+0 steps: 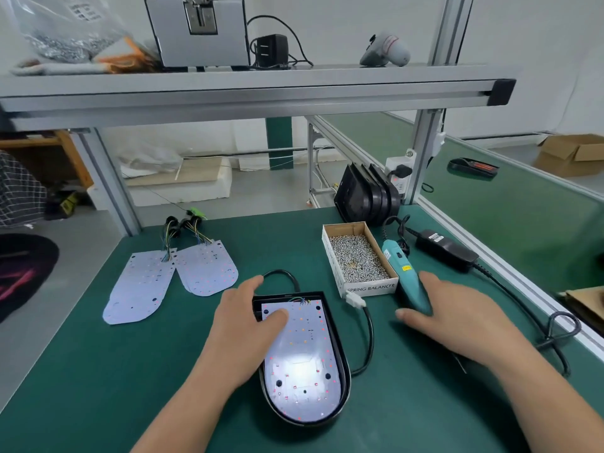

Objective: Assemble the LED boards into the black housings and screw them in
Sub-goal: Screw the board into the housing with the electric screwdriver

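A black housing (343, 364) lies on the green mat in front of me, with a white LED board (302, 364) seated inside it. My left hand (243, 317) rests on the housing's upper left corner, fingers pressing on the board. My right hand (457, 318) lies over the teal electric screwdriver (405, 273), with the thumb reaching under its tip; how firmly the fingers curl round it is hidden. Two loose LED boards (170, 279) with wire bundles lie to the left.
A cardboard box of screws (358, 261) stands between housing and screwdriver. Spare black housings (366, 194) lean at the back. A black power adapter (446, 250) and its cable run along the right edge. A white connector (354, 299) hangs off the housing's cable.
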The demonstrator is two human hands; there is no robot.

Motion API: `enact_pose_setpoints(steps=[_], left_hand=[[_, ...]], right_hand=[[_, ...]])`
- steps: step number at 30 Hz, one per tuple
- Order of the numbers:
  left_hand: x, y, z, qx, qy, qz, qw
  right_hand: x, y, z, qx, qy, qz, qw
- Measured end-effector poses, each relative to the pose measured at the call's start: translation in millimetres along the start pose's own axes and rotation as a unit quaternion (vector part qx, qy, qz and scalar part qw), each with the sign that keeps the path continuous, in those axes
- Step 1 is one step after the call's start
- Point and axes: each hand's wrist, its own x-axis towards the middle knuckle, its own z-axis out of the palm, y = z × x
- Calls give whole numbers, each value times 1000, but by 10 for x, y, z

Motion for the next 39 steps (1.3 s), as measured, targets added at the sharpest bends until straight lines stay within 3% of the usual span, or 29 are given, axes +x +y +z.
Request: enact_pose_setpoints(steps=[5, 9, 13, 18, 21, 26, 39], left_hand=[[10, 37, -59, -27, 39, 20, 999], [58, 221, -59, 57, 89, 103, 989], [356, 689, 100, 216, 7, 214, 953], [910, 1155, 716, 368, -128, 264, 882], [1134, 1197, 1032, 399, -198, 245, 861], [1322, 1141, 1189, 411, -218, 251, 849], [1387, 1029, 1182, 319, -184, 224, 902]], right_hand=[[33, 36, -16, 180, -14, 37, 983], [44, 102, -51, 422, -18, 48, 905], [67, 111, -53, 574, -21, 44, 817], [79, 95, -48, 639, -12, 35, 769], [85, 98, -47, 648, -16, 28, 761], [109, 118, -23, 651, -12, 25, 759], [114, 117, -13, 641, -15, 14, 767]])
